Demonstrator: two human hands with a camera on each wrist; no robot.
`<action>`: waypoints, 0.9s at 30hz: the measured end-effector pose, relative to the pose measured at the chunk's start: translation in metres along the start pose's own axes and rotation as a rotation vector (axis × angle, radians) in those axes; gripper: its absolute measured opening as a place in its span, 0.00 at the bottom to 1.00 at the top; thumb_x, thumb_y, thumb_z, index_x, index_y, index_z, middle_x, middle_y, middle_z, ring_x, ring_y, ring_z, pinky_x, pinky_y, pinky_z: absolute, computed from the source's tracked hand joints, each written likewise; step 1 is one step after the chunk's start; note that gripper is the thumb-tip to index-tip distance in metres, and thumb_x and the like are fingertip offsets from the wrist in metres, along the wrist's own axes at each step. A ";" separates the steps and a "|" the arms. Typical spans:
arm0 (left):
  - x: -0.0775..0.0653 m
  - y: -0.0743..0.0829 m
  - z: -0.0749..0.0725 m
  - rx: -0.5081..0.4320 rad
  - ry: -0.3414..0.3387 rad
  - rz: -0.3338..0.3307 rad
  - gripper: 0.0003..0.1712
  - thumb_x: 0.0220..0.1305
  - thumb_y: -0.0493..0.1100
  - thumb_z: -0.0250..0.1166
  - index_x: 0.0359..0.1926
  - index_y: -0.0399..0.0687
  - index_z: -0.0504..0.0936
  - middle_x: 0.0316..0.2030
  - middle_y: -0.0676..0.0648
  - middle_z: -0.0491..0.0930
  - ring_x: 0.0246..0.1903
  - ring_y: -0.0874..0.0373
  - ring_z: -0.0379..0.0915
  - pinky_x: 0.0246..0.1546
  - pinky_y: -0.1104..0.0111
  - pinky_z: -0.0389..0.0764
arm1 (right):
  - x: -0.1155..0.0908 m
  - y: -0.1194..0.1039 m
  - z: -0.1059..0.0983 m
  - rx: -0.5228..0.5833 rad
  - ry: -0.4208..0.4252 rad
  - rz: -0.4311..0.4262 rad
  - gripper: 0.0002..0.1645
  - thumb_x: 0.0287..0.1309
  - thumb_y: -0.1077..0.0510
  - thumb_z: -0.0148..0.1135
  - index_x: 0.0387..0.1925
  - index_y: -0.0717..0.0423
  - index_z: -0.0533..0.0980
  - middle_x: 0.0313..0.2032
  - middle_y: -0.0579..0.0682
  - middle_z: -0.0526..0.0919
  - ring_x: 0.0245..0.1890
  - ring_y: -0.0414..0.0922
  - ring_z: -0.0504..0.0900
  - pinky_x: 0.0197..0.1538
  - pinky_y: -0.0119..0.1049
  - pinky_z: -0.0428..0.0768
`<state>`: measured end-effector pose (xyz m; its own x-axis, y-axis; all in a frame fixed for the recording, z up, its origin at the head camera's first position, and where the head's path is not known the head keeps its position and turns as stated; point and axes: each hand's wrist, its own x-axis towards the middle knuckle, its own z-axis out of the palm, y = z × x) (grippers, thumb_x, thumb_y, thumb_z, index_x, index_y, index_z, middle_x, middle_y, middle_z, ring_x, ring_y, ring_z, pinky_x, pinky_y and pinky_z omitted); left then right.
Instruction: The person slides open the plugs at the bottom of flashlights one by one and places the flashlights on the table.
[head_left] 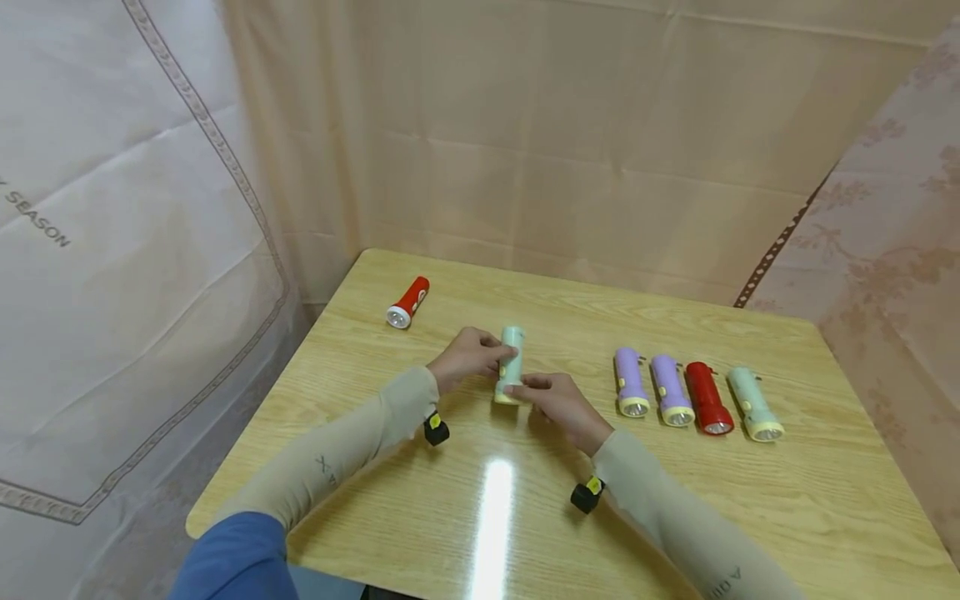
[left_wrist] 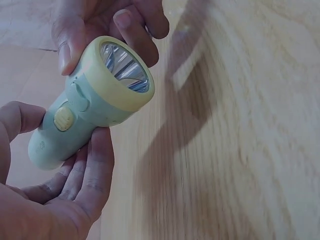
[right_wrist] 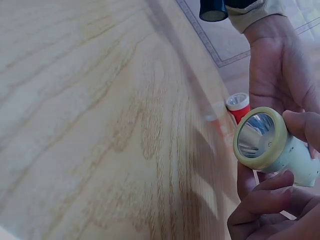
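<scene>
A mint-green flashlight point(head_left: 512, 363) with a pale yellow head ring is held over the middle of the table. My left hand point(head_left: 469, 360) grips its body, thumb on one side and fingers on the other, beside the yellow switch point(left_wrist: 64, 118). At the head end, my right hand point(head_left: 558, 404) holds it with the thumb by the yellow ring point(right_wrist: 281, 131) and the fingers bent underneath. The clear lens and shiny reflector point(left_wrist: 125, 67) face the left wrist camera. In the right wrist view, the right hand's fingers hide part of the body.
To the right, a row holds two purple flashlights point(head_left: 630, 382), a red one point(head_left: 708, 398) and another mint-green one point(head_left: 755, 404). A red flashlight with a white head point(head_left: 409, 302) lies at the back left. Curtains point(head_left: 562, 142) hang behind the wooden table point(head_left: 375, 500).
</scene>
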<state>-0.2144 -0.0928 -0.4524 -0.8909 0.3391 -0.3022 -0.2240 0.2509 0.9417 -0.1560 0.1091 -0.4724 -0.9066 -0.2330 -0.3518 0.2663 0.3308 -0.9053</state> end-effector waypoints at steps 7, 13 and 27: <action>0.001 -0.004 0.007 0.003 -0.024 0.011 0.23 0.69 0.49 0.71 0.51 0.33 0.81 0.46 0.41 0.83 0.43 0.50 0.83 0.50 0.55 0.86 | -0.010 0.003 -0.003 0.015 0.000 0.005 0.36 0.58 0.38 0.75 0.61 0.54 0.81 0.40 0.46 0.80 0.28 0.42 0.65 0.32 0.35 0.67; -0.002 -0.004 0.015 0.018 -0.049 0.019 0.22 0.67 0.49 0.73 0.50 0.35 0.81 0.46 0.42 0.83 0.42 0.50 0.83 0.49 0.56 0.86 | -0.020 0.008 -0.006 0.007 0.019 0.016 0.38 0.59 0.39 0.74 0.63 0.57 0.79 0.53 0.48 0.83 0.39 0.43 0.72 0.40 0.34 0.73; -0.010 -0.006 0.030 0.029 -0.096 0.018 0.21 0.68 0.50 0.72 0.50 0.36 0.83 0.45 0.43 0.83 0.39 0.50 0.85 0.49 0.53 0.86 | -0.037 0.021 -0.008 0.021 0.017 0.007 0.37 0.59 0.40 0.74 0.63 0.58 0.78 0.49 0.49 0.84 0.36 0.46 0.71 0.35 0.35 0.72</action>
<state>-0.1919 -0.0704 -0.4594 -0.8523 0.4291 -0.2991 -0.1954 0.2693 0.9430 -0.1194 0.1324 -0.4766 -0.9102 -0.2146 -0.3542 0.2793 0.3135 -0.9076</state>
